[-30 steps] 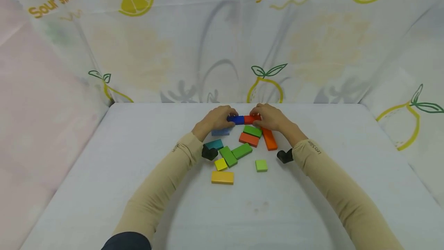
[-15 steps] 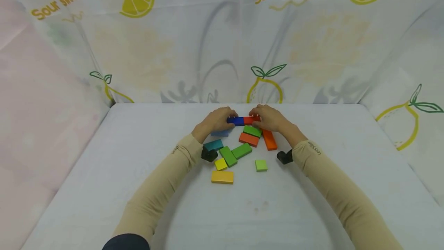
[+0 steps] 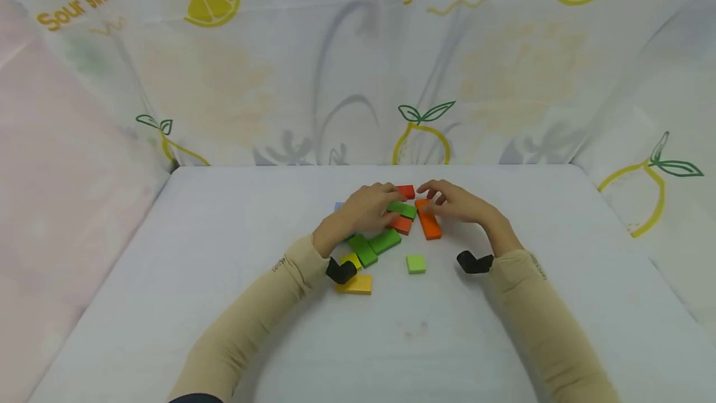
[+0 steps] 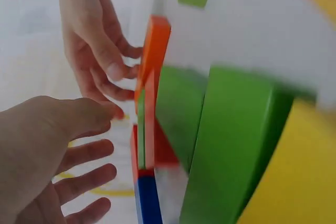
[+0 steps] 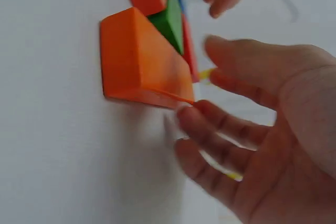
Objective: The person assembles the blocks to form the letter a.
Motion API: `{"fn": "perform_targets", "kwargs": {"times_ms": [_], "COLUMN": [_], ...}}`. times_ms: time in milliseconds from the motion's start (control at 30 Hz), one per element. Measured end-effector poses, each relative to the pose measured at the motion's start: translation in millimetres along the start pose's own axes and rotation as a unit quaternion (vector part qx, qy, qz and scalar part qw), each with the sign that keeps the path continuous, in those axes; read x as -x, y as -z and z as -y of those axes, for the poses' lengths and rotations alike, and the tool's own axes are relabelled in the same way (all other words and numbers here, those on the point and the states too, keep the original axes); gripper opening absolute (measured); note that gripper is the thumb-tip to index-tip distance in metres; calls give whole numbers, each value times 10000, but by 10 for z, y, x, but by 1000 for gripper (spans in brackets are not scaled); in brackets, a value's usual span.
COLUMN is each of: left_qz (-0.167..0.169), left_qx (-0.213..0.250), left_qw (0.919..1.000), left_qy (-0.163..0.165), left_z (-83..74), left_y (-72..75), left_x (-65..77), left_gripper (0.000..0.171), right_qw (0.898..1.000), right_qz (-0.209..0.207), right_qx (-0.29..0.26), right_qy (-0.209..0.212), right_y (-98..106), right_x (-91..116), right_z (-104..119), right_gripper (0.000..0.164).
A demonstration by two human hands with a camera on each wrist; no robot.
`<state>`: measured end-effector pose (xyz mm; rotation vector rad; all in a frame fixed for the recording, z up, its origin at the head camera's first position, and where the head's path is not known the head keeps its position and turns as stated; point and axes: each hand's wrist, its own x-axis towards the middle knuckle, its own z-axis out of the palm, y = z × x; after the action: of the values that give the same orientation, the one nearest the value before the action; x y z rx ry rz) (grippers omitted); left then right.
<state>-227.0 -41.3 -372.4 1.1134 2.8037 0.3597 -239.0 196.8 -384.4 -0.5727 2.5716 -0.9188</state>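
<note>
- Neither hand clamped on anything: left hand (image 3: 366, 209) has thumb and fingers apart, left of the orange block; right hand (image 3: 457, 203) has its fingers apart too, at that block's right side. Fingertip contact: cannot tell.
- White table (image 3: 414, 359) under everything, orange block included.
- Orange block (image 3: 429, 224) lies between the hands, long side pointing roughly toward the person; probably angled to flank the row beside it. Right wrist view gives its thickness and near end; head view mostly its top.
- Yellow bar (image 3: 360, 285): nearer the person than the orange block, off left.
- Green block (image 3: 405, 209) and coral block (image 3: 402, 226): just left of the orange block, side by side, likely set close on purpose. Loose fingers above probably avoid knocking them.
- Red block (image 3: 408, 192): beyond the orange block, slightly left. Left wrist view adds blue block (image 4: 149, 198) end to end with it, hidden in head view.
- Lime block (image 3: 416, 264): smallest, nearer the person than the orange block.
</note>
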Motion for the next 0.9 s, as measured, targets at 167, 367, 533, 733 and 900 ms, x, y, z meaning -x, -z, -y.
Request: {"fn": "perform_targets", "kwargs": {"times_ms": [167, 367, 533, 733, 900], "left_qz": [233, 113, -30, -66, -121], "left_qx": [-208, -188, -17, 154, 209], "left_qw": [9995, 9997, 9999, 9997, 9997], "left_qy": [16, 110, 150, 199, 104], "left_z": [-97, -91, -97, -126, -131], "left_y": [-97, -222, -281, -289, -303], "left_x": [49, 91, 142, 233, 304], "left_gripper": [35, 32, 30, 32, 35], "right_qw": [9992, 9996, 9990, 9968, 9949], "right_qz": [305, 46, -243, -662, -849], "right_qx": [-275, -259, -251, -350, -379], "right_qy": [-27, -82, -294, -296, -405], "right_y": [-64, -131, -171, -194, -193], "right_x": [59, 92, 91, 59, 43], "right_z": [-81, -102, -121, -146, -133], "right_gripper": [52, 52, 53, 55, 60]}}
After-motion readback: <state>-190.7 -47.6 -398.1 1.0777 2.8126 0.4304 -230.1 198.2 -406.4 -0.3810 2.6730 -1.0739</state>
